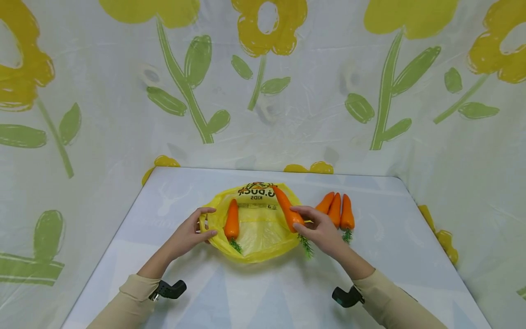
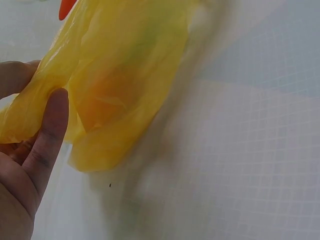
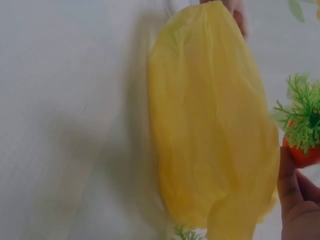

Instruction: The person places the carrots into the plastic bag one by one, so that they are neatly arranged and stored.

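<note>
My left hand (image 1: 186, 235) grips the left edge of a yellow plastic bag (image 1: 256, 235), its thumb (image 2: 52, 117) pressed against the film in the left wrist view. The bag's mouth gapes toward me, with dark print on the inner far side. One carrot (image 1: 232, 221) lies in it on the left, its green top near the front rim. Over the bag's right side, my right hand (image 1: 322, 230) pinches another carrot (image 1: 285, 205) near its leafy end, the tip pointing away from me. That carrot's green top (image 3: 305, 107) shows beside the bag in the right wrist view.
Three more carrots lie side by side on the white table (image 1: 382, 256), just beyond my right hand; the rightmost carrot (image 1: 347, 212) shows whole. A flower-printed curtain (image 1: 312, 114) stands behind the table and along its sides.
</note>
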### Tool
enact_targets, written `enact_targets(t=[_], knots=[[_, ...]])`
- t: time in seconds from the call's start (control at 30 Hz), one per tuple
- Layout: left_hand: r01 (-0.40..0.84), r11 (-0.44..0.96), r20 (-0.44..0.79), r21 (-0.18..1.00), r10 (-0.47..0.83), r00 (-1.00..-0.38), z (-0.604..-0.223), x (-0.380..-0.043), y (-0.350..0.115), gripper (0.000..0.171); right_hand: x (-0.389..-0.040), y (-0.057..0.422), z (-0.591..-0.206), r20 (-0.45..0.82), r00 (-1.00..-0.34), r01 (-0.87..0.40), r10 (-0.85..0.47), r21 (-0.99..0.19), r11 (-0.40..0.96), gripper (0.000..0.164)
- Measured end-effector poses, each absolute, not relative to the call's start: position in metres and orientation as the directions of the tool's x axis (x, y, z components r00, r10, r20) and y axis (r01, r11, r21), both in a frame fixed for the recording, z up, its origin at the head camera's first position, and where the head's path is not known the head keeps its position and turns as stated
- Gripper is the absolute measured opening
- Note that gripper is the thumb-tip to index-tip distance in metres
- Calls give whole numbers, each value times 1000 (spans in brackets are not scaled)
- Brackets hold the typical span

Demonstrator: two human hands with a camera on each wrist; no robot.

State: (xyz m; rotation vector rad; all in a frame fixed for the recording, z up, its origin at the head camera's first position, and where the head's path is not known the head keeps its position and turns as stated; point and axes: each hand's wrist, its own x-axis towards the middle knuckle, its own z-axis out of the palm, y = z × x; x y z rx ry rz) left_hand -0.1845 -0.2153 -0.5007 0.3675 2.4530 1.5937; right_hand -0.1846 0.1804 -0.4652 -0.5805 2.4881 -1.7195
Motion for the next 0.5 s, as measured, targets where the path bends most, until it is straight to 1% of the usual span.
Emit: enact_targets(t=[0.5], knots=[[91, 398, -38, 913, 304, -952, -499, -185, -215, 65, -190, 166, -463, 86, -924, -213, -372, -926, 313, 43]])
